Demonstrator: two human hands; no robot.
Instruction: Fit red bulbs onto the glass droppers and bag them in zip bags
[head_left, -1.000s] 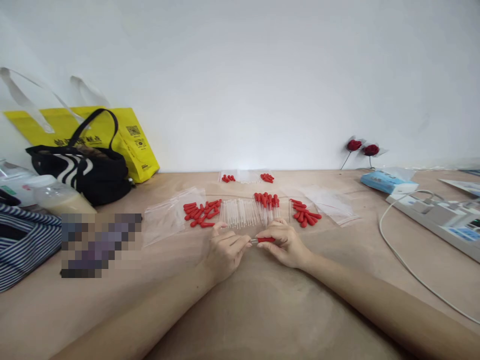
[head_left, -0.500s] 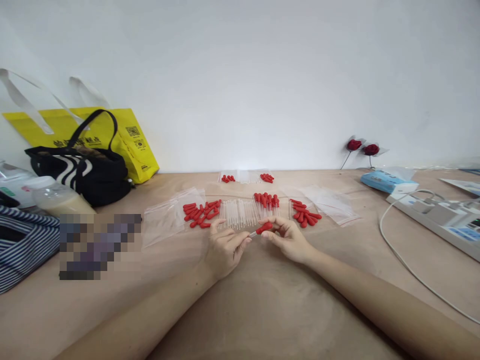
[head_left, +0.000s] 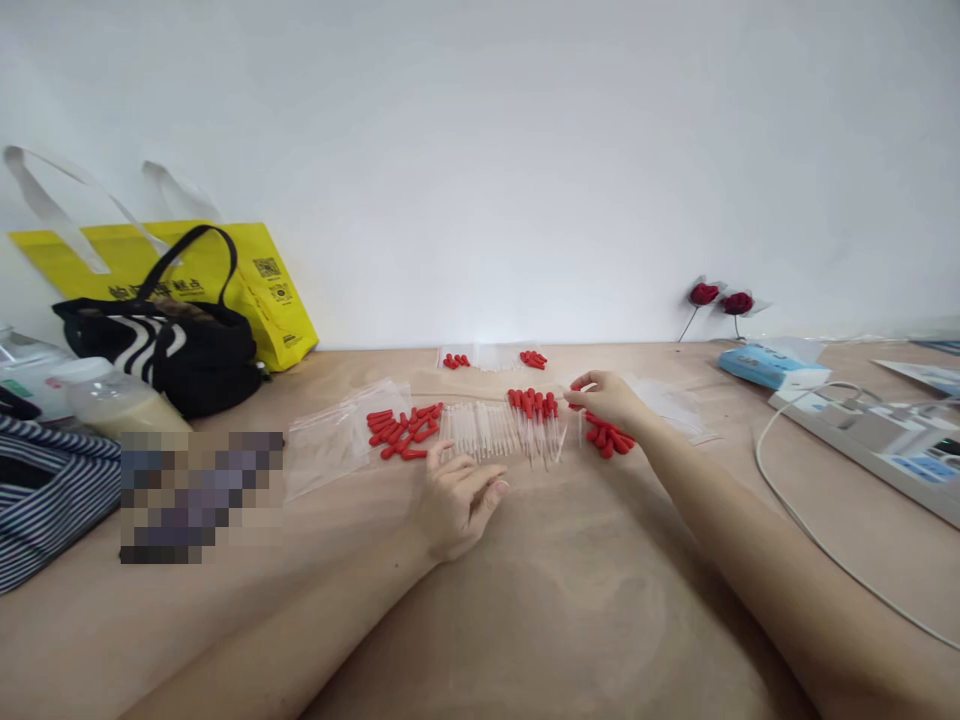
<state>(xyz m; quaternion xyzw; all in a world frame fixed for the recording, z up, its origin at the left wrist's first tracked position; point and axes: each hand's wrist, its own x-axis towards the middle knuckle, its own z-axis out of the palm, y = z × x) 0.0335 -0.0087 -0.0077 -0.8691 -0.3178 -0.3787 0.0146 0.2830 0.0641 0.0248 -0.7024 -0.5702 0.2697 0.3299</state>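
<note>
My left hand (head_left: 461,505) rests low over the table with its fingers apart and holds nothing. Just beyond it lies a row of clear thin tubes (head_left: 480,430). My right hand (head_left: 604,398) is closed on the red bulb of a dropper (head_left: 561,442), whose clear tube points down toward me. That dropper is at the right end of a group of droppers with red bulbs (head_left: 531,405). Partly under my right hand is a pile of loose red rubber bulbs (head_left: 609,440). Another pile of red bulbs (head_left: 401,430) lies left of the tubes.
Clear zip bags (head_left: 337,430) lie on the left and right, another at the wall. At left are a yellow bag (head_left: 277,300), a black bag (head_left: 202,360) and a bottle (head_left: 127,400). A tissue pack (head_left: 765,366), power strip (head_left: 870,430) and white cable (head_left: 780,515) are on the right.
My right hand has moved away from my left hand, up and to the right, taking the dropper to the right end of the dropper group. My left hand has let go of its tube.
</note>
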